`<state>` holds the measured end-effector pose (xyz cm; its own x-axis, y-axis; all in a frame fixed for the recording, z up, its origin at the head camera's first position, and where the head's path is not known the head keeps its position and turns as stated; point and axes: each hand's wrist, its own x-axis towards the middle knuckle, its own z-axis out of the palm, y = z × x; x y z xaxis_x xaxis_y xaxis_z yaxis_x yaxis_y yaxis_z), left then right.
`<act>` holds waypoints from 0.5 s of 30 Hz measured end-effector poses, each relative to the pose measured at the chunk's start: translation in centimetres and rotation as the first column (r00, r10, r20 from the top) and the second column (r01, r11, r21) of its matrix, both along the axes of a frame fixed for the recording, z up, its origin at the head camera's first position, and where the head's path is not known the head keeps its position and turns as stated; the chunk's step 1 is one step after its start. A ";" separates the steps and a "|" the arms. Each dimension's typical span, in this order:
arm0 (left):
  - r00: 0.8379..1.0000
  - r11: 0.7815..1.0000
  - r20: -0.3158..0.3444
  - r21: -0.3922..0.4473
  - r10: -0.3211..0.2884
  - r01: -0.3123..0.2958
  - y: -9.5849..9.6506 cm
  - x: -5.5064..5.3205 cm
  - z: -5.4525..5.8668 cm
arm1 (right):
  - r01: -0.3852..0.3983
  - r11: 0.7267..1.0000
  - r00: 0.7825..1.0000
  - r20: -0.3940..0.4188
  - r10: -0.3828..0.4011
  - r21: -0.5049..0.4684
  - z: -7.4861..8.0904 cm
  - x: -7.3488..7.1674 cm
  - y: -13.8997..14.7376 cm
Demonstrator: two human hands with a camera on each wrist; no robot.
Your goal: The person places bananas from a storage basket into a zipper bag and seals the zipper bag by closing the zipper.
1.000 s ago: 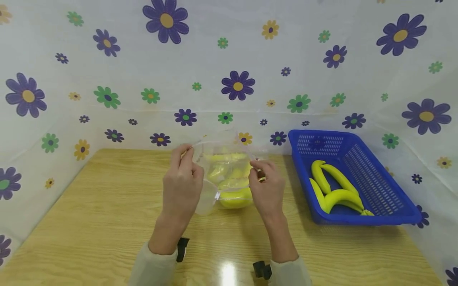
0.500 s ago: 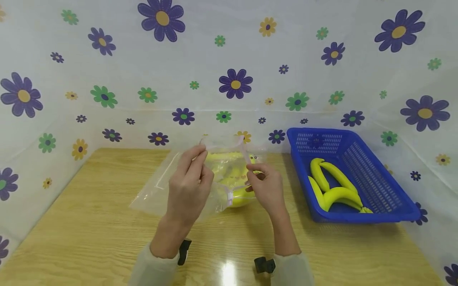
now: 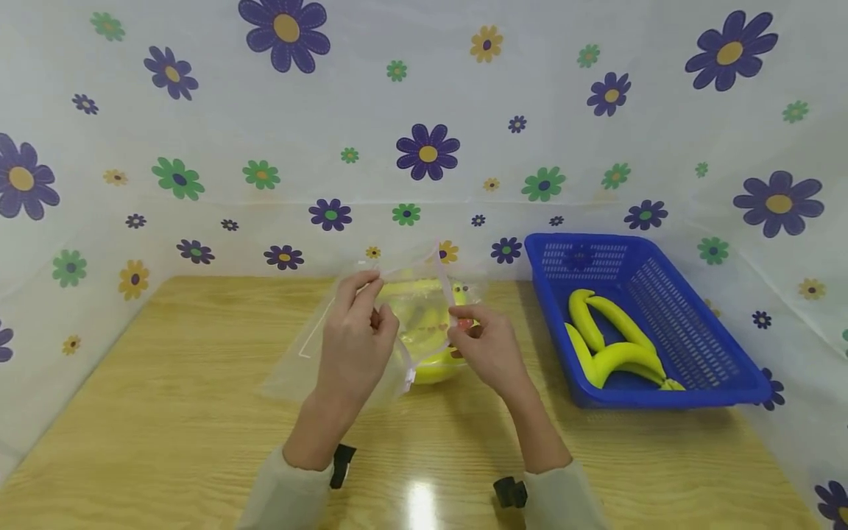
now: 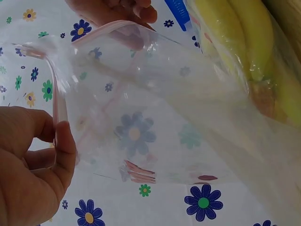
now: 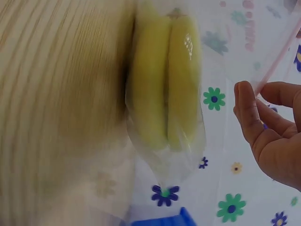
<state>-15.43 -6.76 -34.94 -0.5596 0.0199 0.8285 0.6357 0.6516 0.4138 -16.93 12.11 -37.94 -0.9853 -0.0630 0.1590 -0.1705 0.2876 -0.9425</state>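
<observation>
A clear plastic zip bag [image 3: 301, 361] with a pale pink closure strip stands mouth-up above the wooden table, with yellow bananas [image 3: 430, 372] inside it. A small slider [image 3: 410, 376] shows on the near strip. My left hand [image 3: 355, 346] pinches the left side of the mouth between thumb and fingers. At the right side, my right hand [image 3: 492, 352] pinches the strip. The left wrist view shows the mouth spread apart between both hands, with bananas [image 4: 256, 33] lower in the bag. Two bananas [image 5: 150, 84] lie side by side in the right wrist view.
A blue plastic basket [image 3: 712, 324] stands on the wooden table [image 3: 199, 434] to the right, holding several loose bananas [image 3: 626, 361]. A white flowered cloth [image 3: 358, 96] hangs behind and along both sides.
My left hand has shifted slightly right, and the bag's left part has spread out beyond it. The strip has changed shape between my hands. The head view has turned slightly right.
</observation>
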 end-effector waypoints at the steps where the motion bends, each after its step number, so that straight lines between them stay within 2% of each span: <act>1: 1.000 1.000 0.004 -0.001 0.003 -0.003 -0.1 0.0 0.1 | -0.012 0.998 1.000 -0.004 0.012 0.057 0.3 0.0 0.1; 4: 1.000 1.000 0.017 -0.007 0.005 -0.005 -0.2 0.1 0.1 | -0.056 0.972 0.998 0.010 0.055 0.230 1.7 0.4 0.9; 7: 1.000 1.000 0.030 -0.012 0.002 -0.001 -0.4 0.1 0.2 | -0.076 0.912 0.997 0.018 0.075 0.403 3.4 0.6 2.6; 12: 0.999 1.000 0.043 -0.017 -0.011 0.012 -0.6 0.0 0.4 | -0.046 0.824 0.997 -0.020 0.069 0.565 5.7 0.0 7.9; 15: 0.999 1.000 0.045 -0.021 -0.013 0.014 -0.7 -0.1 0.4 | -0.051 0.764 0.999 0.032 0.040 0.644 6.7 -1.0 12.2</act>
